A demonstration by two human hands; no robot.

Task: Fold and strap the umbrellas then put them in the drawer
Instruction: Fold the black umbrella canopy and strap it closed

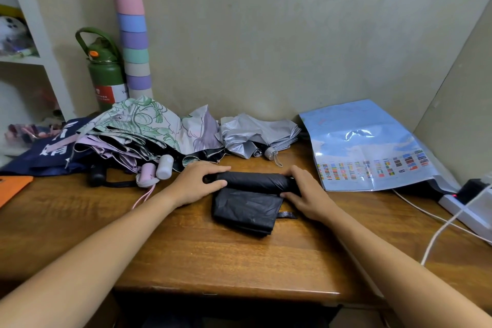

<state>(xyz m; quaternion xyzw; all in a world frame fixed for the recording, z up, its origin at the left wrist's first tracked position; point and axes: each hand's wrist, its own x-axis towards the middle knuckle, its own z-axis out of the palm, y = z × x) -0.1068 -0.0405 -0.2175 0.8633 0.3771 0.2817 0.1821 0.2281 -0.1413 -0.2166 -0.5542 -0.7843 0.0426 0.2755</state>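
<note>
The black umbrella (250, 194), lying mid-counter (186, 253), was gripped at its two ends by the left hand (195, 184) and right hand (306, 194), its canopy half rolled, so the folding step seemed underway, with the strap (287, 214) to be wrapped next.

Head cam – looks down, desk (213, 255) close.
</note>
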